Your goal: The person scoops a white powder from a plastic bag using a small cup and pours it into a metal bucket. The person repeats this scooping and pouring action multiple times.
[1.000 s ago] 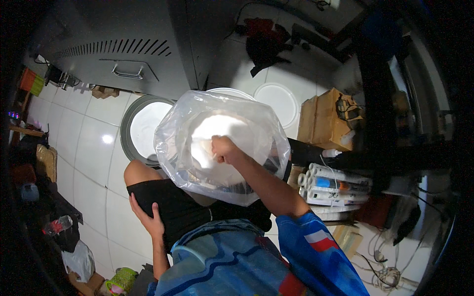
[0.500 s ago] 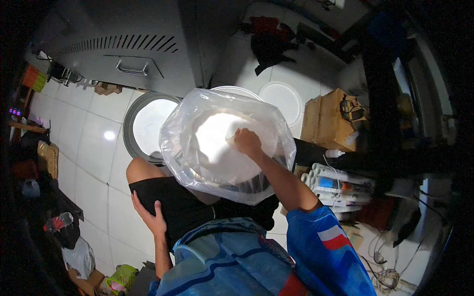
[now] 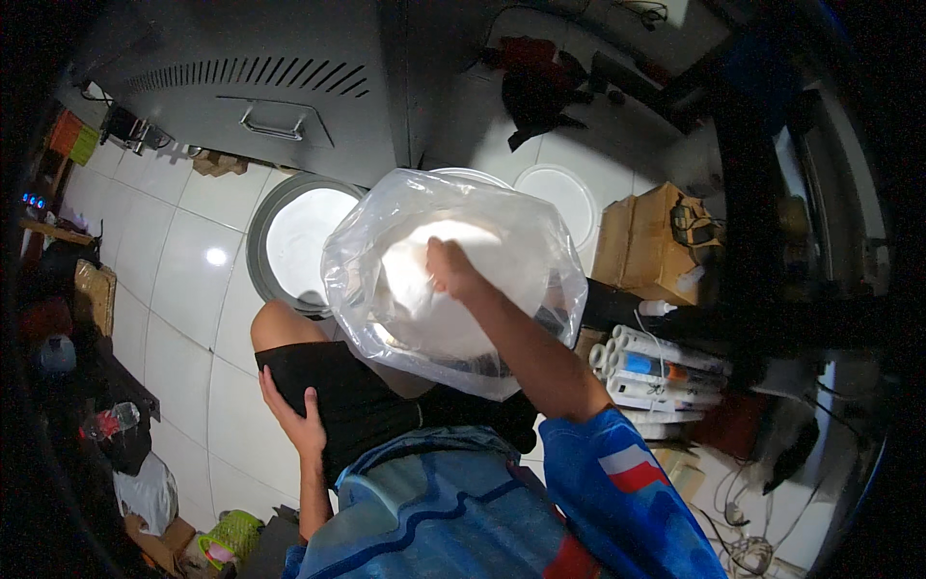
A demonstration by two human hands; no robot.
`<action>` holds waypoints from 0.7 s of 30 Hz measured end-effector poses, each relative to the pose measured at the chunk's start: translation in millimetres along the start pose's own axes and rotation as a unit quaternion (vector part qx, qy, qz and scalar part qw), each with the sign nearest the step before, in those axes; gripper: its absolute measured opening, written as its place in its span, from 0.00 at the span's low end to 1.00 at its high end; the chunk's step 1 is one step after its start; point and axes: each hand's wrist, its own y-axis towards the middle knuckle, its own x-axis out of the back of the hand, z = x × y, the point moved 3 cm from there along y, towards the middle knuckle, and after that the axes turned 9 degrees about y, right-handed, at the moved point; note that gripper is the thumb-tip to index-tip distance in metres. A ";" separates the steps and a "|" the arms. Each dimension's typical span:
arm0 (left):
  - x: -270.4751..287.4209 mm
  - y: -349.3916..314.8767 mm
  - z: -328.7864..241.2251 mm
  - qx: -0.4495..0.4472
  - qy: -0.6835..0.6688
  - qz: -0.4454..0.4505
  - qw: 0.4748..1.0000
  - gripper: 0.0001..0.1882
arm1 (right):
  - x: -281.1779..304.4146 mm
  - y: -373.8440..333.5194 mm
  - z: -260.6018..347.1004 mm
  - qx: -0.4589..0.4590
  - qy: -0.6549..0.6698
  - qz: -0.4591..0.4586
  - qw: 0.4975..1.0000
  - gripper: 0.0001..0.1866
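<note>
My right hand [image 3: 451,269] is closed over the left part of a large clear plastic bag [image 3: 352,227], which stands wide open in front of me. Inside the bag lies a white mass [image 3: 497,304], brightly lit, its texture hard to make out. Whatever the fingers hold, if anything, is hidden by the hand. My left hand [image 3: 297,417] rests on my left thigh with its fingers stretched out over the black shorts [image 3: 362,400]. Just left of the bag is a grey round tub [image 3: 258,246] with white contents [image 3: 307,241].
White round lids [image 3: 558,198] lie behind the bag, near a grey metal cabinet [image 3: 289,77]. To the right are a cardboard box [image 3: 641,241], several white rolls [image 3: 656,365] and loose cables [image 3: 748,550]. A green basket [image 3: 231,536] sits at lower left.
My right hand has moved left across the white mass inside the bag. The left hand stays on the thigh. The whole view has shifted slightly.
</note>
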 end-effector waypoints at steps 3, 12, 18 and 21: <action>0.9 1.3 -1.0 0.000 0.005 0.001 1.000 0.39 | 18.8 -3.8 36.4 0.294 -0.264 -0.225 0.890 0.20; 1.5 1.5 -3.9 0.008 -0.003 0.001 1.000 0.40 | 63.9 -15.9 -33.9 0.163 -0.381 -0.207 0.886 0.16; -1.2 3.9 -7.2 -0.001 -0.008 -0.004 1.000 0.39 | 32.8 -40.3 -67.4 0.240 -0.505 -0.074 0.826 0.11; 1.1 1.4 -6.0 0.003 -0.010 -0.002 1.000 0.39 | 11.8 -50.5 -57.1 0.222 -0.458 -0.012 0.861 0.11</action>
